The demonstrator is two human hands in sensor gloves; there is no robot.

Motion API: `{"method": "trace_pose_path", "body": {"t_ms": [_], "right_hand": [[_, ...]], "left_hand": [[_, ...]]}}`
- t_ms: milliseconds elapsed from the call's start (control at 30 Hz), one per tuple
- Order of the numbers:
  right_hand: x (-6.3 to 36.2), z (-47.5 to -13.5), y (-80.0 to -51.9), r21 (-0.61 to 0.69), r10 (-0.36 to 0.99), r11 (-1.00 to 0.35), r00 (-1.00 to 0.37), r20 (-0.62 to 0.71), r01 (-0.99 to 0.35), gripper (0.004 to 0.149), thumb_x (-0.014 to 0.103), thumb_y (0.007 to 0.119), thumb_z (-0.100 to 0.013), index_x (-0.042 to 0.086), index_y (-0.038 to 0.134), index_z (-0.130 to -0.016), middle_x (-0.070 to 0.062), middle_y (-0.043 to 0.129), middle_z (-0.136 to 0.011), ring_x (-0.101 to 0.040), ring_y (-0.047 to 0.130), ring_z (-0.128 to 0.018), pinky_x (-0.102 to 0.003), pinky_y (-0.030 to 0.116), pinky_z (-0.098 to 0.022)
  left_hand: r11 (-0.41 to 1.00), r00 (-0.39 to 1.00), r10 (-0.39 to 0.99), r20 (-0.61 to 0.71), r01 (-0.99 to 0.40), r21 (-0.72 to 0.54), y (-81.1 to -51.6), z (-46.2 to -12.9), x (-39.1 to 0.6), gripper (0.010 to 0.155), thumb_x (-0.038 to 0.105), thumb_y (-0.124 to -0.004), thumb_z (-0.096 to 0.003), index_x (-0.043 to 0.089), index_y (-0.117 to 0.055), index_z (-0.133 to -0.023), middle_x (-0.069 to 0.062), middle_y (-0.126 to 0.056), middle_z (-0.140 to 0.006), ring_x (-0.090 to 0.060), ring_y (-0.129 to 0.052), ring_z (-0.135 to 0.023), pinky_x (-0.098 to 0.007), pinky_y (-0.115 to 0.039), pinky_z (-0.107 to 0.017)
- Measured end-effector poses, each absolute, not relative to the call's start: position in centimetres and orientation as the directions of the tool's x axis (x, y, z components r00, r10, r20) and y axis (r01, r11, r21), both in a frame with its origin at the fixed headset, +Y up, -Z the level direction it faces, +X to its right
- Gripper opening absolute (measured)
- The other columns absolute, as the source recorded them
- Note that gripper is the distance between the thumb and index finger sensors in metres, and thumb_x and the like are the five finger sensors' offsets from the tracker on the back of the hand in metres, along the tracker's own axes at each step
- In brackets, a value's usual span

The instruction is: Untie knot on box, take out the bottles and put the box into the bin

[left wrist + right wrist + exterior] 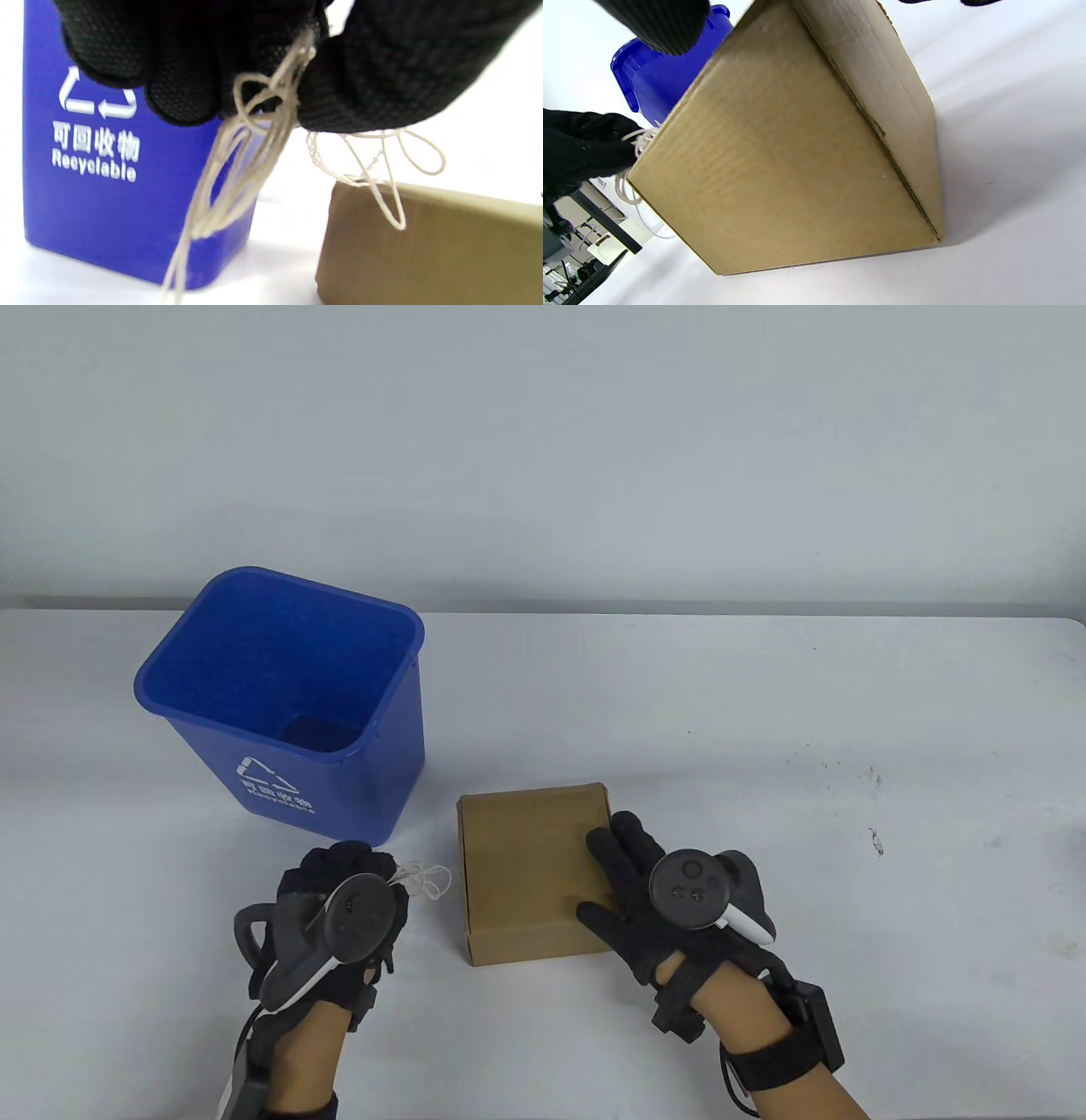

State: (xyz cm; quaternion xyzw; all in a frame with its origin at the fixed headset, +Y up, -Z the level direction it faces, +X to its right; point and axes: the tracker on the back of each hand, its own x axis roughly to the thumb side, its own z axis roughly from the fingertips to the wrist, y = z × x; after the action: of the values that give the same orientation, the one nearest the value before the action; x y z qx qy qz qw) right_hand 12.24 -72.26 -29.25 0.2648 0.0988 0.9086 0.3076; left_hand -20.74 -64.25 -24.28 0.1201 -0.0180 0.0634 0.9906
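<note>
Cardboard box (530, 874) sits closed on the bench (764, 712), just right of the blue recycling bin (280, 704). Left hand (339, 899) clutches the freed string (254, 161) in a bunch. Right hand (670, 899) lies flat on the lid, fingers straight. Recommend setting the string aside and steadying the box base while lifting the lid.

Premises read as a lab or test room. Evidence: bare white surface (764, 712) against a plain pale wall (543, 432); hands in sensor gloves with trackers; right wrist view shows cables (568, 275) on the floor beyond.
</note>
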Motion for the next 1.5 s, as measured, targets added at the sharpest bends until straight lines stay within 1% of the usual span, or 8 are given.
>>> {"method": "trace_pose_path", "body": {"t_ms": [133, 367, 667, 867, 1067, 1167, 1367, 1500], "right_hand": [[12.4, -29.2, -72.2, 0.357, 0.595, -0.801, -0.699, 0.397, -0.480, 0.082, 0.054, 0.059, -0.051, 0.010, 0.021, -0.108, -0.021, 0.003, -0.108, -0.063, 0.034, -0.094, -0.072, 0.042, -0.061], [12.3, -29.1, -72.2, 0.351, 0.565, -0.821, -0.727, 0.390, -0.450, 0.083, 0.054, 0.059, -0.050, 0.008, 0.019, -0.107, -0.022, 0.004, -0.108, -0.063, 0.035, -0.093, -0.072, 0.042, -0.061], [12.3, -29.1, -72.2, 0.361, 0.563, -0.821, -0.734, 0.379, -0.443, 0.084, 0.054, 0.059, -0.051, 0.007, 0.017, -0.106, -0.022, 0.005, -0.108, -0.063, 0.035, -0.093, -0.072, 0.042, -0.061], [12.3, -29.1, -72.2, 0.366, 0.564, -0.819, -0.735, 0.377, -0.441, 0.084, 0.054, 0.059, -0.051, 0.007, 0.017, -0.106, -0.023, 0.005, -0.108, -0.063, 0.035, -0.093, -0.072, 0.042, -0.061], [12.3, -29.1, -72.2, 0.370, 0.565, -0.818, -0.735, 0.375, -0.441, 0.084, 0.054, 0.059, -0.051, 0.007, 0.016, -0.106, -0.023, 0.006, -0.108, -0.064, 0.035, -0.093, -0.072, 0.042, -0.061], [12.2, -29.1, -72.2, 0.374, 0.565, -0.817, -0.735, 0.375, -0.438, 0.084, 0.054, 0.059, -0.051, 0.007, 0.016, -0.106, -0.023, 0.007, -0.108, -0.063, 0.035, -0.093, -0.072, 0.042, -0.061], [12.2, -29.1, -72.2, 0.380, 0.568, -0.815, -0.735, 0.371, -0.438, 0.084, 0.054, 0.059, -0.051, 0.007, 0.015, -0.106, -0.023, 0.007, -0.108, -0.063, 0.035, -0.093, -0.072, 0.042, -0.061], [12.2, -29.1, -72.2, 0.381, 0.569, -0.814, -0.734, 0.371, -0.438, 0.084, 0.054, 0.058, -0.051, 0.007, 0.015, -0.106, -0.023, 0.008, -0.109, -0.063, 0.035, -0.093, -0.072, 0.042, -0.061]], "left_hand": [[0.956, 0.993, 0.109, 0.046, -0.117, 0.269, -61.5, -24.2, -20.9, 0.038, 0.040, -0.095, -0.0415, 0.021, -0.094, -0.075, -0.006, -0.089, -0.085, -0.038, -0.092, -0.072, -0.054, -0.079, -0.056], [0.929, 0.998, 0.048, 0.044, -0.061, 0.365, -56.9, -23.9, -20.0, 0.038, 0.040, -0.095, -0.0417, 0.021, -0.094, -0.075, -0.006, -0.089, -0.085, -0.037, -0.092, -0.072, -0.054, -0.079, -0.056], [0.900, 1.000, 0.021, -0.010, -0.015, 0.435, -52.2, -25.2, -19.5, 0.039, 0.040, -0.094, -0.0422, 0.022, -0.093, -0.076, -0.005, -0.088, -0.086, -0.037, -0.092, -0.072, -0.054, -0.079, -0.056], [0.885, 0.997, 0.059, -0.042, -0.033, 0.464, -50.7, -26.3, -19.7, 0.039, 0.040, -0.092, -0.0435, 0.021, -0.090, -0.077, -0.006, -0.085, -0.088, -0.038, -0.090, -0.074, -0.054, -0.077, -0.058], [0.878, 0.995, 0.045, -0.094, 0.005, 0.478, -49.6, -27.6, -19.9, 0.039, 0.040, -0.088, -0.0450, 0.021, -0.087, -0.079, -0.006, -0.081, -0.090, -0.038, -0.087, -0.075, -0.054, -0.075, -0.059], [0.875, 0.988, 0.074, -0.137, 0.002, 0.485, -49.0, -28.3, -20.6, 0.039, 0.039, -0.086, -0.0461, 0.021, -0.084, -0.081, -0.007, -0.078, -0.092, -0.038, -0.084, -0.077, -0.055, -0.074, -0.060], [0.852, 0.969, 0.169, -0.183, -0.050, 0.521, -47.8, -29.6, -21.8, 0.040, 0.038, -0.083, -0.0476, 0.022, -0.079, -0.084, -0.006, -0.073, -0.094, -0.038, -0.081, -0.079, -0.055, -0.071, -0.062], [0.858, 0.956, 0.183, -0.228, -0.042, 0.512, -47.2, -30.8, -22.3, 0.040, 0.038, -0.083, -0.0478, 0.022, -0.079, -0.084, -0.006, -0.072, -0.094, -0.037, -0.080, -0.080, -0.055, -0.071, -0.062]]}}
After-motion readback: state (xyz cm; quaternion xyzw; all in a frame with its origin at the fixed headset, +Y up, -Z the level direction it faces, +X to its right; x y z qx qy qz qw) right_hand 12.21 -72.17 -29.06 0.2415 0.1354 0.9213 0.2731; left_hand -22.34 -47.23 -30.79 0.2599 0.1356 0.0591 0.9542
